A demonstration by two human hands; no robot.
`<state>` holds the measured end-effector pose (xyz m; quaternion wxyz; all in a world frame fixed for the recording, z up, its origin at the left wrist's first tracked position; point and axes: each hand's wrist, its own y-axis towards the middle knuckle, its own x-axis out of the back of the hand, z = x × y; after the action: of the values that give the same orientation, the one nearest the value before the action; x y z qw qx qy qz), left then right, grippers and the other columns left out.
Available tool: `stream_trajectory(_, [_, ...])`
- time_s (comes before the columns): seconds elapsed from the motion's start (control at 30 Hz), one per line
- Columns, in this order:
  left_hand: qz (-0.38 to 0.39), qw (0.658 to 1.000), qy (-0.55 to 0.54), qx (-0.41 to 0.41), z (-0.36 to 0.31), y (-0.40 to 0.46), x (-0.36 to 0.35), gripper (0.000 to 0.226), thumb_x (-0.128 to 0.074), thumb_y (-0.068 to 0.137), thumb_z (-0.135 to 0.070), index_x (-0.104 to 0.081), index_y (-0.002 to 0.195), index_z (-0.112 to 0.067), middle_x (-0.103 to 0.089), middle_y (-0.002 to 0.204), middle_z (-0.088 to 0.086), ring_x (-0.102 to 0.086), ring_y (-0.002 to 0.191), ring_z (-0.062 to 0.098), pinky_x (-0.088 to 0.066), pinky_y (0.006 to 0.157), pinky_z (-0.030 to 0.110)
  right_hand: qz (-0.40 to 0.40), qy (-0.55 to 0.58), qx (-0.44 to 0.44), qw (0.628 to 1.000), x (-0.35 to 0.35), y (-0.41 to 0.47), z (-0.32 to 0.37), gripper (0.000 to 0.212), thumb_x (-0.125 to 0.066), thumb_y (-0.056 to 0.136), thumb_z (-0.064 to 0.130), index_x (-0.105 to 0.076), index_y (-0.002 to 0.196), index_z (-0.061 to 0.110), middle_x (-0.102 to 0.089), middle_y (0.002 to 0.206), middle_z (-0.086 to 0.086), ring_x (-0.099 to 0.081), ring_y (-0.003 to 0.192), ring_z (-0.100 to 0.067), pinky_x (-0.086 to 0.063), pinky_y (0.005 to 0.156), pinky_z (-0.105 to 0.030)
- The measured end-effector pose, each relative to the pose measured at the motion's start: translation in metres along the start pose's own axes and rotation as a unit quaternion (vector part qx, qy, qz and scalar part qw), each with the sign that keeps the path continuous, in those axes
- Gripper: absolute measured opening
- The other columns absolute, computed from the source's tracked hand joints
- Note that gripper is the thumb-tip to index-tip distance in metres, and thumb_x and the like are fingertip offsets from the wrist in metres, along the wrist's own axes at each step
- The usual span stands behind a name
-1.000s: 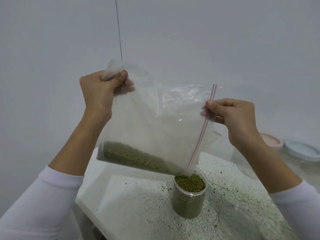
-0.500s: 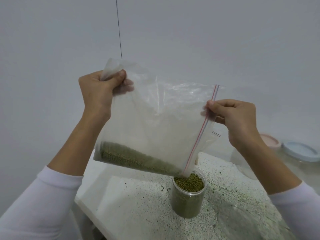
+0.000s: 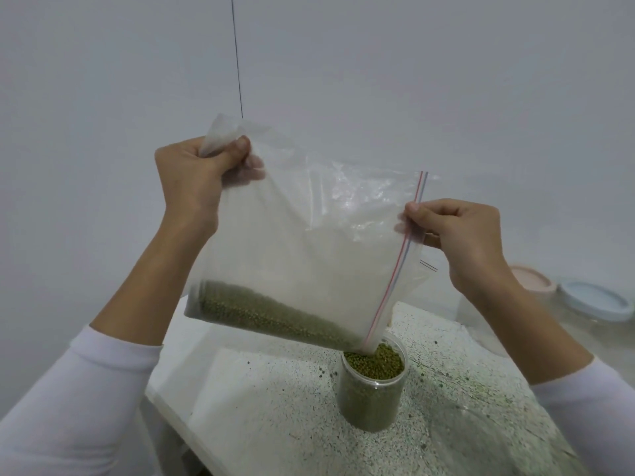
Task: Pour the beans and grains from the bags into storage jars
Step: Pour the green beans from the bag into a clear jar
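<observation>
Plain pale grey wall [image 3: 412, 80] behind, thin dark vertical line [image 3: 237, 63] on it; white speckled tabletop [image 3: 275, 407] stood below, evenly lit.

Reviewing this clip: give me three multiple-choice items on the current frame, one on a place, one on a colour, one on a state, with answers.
1. Where is the open corner of the zip bag?
A. over the jar's mouth
B. flat on the table
C. inside a lidded jar

2. What colour are the beans?
A. red
B. green
C. white

3. How full is the clear jar?
A. empty
B. half full
C. nearly to the rim

Answers:
1. A: the left hand lifts the bag's bottom corner and the right hand pinches the zip edge, so the low corner dips into the jar.
2. B: both bag and jar show green beans.
3. C: the beans heap near its rim.
</observation>
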<state>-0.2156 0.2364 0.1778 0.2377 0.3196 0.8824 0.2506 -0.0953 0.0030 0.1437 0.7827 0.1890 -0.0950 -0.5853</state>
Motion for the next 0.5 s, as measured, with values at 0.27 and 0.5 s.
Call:
stream_trajectory(0.27, [-0.006,1.000,0.000,0.006,0.0008,-0.0022,-0.0014,0.015,-0.069,0.084,-0.005,-0.065,0.069,-0.004,-0.064,0.053,-0.002,-0.065,0.055,0.017,-0.059,0.071,0.038,0.000,0.003,0.000,1.000,-0.0026,-0.0029,-0.0024,0.007,-0.070,0.081,0.005,-0.070,0.079,-0.002,-0.069,0.074,-0.017,-0.069,0.061,-0.020,-0.060,0.068,-0.029])
stream_trajectory(0.5, [-0.008,1.000,-0.004,0.003,-0.0015,-0.0029,0.0010,0.014,-0.068,0.084,-0.004,-0.065,0.070,-0.003,-0.064,0.053,-0.003,-0.065,0.056,0.016,-0.059,0.068,0.034,-0.004,0.004,0.005,1.000,-0.0032,-0.0014,0.0014,0.006,-0.070,0.081,0.004,-0.070,0.076,0.001,-0.069,0.072,-0.014,-0.069,0.061,-0.020,-0.060,0.068,-0.029])
